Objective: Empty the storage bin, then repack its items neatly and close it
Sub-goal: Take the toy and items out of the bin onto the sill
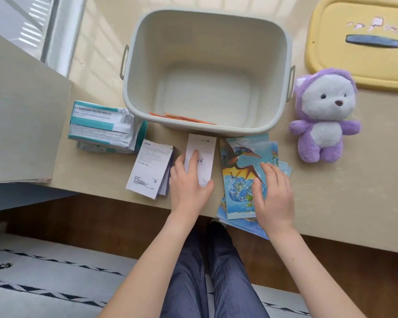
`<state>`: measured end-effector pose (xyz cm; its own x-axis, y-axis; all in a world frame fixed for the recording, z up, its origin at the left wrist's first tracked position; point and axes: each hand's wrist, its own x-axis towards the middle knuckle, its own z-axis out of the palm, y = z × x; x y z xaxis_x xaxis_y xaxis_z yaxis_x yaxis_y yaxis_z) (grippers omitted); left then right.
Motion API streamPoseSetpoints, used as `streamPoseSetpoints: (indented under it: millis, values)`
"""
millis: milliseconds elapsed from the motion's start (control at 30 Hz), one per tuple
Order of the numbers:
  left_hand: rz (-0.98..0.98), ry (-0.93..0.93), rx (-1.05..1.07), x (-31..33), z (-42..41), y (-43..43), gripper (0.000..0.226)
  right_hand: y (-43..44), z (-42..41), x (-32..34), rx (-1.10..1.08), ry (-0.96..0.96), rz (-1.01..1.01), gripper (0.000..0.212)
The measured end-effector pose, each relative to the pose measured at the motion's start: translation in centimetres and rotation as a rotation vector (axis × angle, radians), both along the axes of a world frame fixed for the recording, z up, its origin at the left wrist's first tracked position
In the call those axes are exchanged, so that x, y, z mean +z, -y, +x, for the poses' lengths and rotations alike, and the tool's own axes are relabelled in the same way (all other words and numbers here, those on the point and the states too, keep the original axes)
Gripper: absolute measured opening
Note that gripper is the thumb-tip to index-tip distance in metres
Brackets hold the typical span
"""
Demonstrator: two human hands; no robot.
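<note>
Tabletop point(331, 203), pale beige, fills most of your downward view. A window point(32, 26) lies at the upper left, and a wooden floor point(101, 221) and a patterned grey rug point(44, 283) show below the near edge. A large beige panel point(21, 122) covers the table's left end.

The storage bin point(193, 42), grey-green with a handle on each side, stands open at the centre back. It holds only a few orange papers point(182, 117) lying flat against its near wall. Its yellow lid point(363, 65) lies apart at the upper right, handle up. A purple-and-white plush toy point(324, 115) lies on its back between the lid and the near edge, just beside the bin's right handle. A stack of teal-and-white packets point(104, 127) sits by the bin's left near corner, with a white booklet point(151, 168) in front of it.

Your left hand point(189, 184) rests on a white card point(202, 152) just below the bin's near rim, fingers fairly straight, one on top of the card and the thumb at its lower edge. Your right hand point(274, 193) lies flat, fingers spread wide, on fanned pterosaur picture cards point(241, 161), whose lower ends overhang the near table edge. Bare tabletop lies to the right of the cards, in front of the plush toy.
</note>
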<state>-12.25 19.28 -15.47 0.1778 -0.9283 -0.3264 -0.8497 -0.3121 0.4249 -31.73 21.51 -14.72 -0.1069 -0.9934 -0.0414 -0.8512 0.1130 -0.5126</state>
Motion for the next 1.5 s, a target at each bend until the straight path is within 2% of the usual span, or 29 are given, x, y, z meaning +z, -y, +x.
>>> streamPoseSetpoints:
  millis: [267,333,433,500,700,900,1033,1200,1300,1500]
  values:
    - [0.034,-0.001,0.014,0.6,-0.1,-0.1,0.084,0.6,0.2,0.6,0.030,0.013,-0.002,0.046]
    - [0.007,0.013,-0.005,1.7,0.1,-0.3,0.077,0.8,0.1,1.2,0.037,0.009,-0.013,0.046]
    - [-0.092,0.018,-0.061,4.5,0.8,-0.8,0.055,1.1,-0.1,3.2,0.036,0.009,-0.052,0.045]
    - [-0.152,0.013,-0.116,6.9,1.3,-1.1,0.048,1.3,-0.3,5.0,0.041,0.004,-0.088,0.044]
    - [-0.325,0.077,-0.292,14.9,2.6,-1.7,0.042,1.1,-0.6,10.9,0.194,-0.130,-0.193,0.043]
    - [-0.298,0.055,-0.309,18.5,4.2,-4.5,0.042,-0.9,0.3,14.6,0.310,-0.170,-0.149,0.046]
    - [-0.286,0.027,-0.300,19.3,5.7,-4.6,0.044,-0.5,1.3,15.9,0.291,-0.124,-0.115,0.046]
    - [-0.308,-0.006,-0.304,19.6,8.8,-0.5,0.046,2.5,4.1,16.7,0.213,-0.063,-0.091,0.045]
    - [-0.292,-0.012,-0.344,18.8,11.0,2.5,0.048,4.5,5.7,16.4,0.174,-0.021,-0.057,0.046]
    - [-0.315,-0.020,-0.452,15.5,14.5,9.0,0.039,9.8,7.8,14.3,0.171,0.049,0.021,0.047]
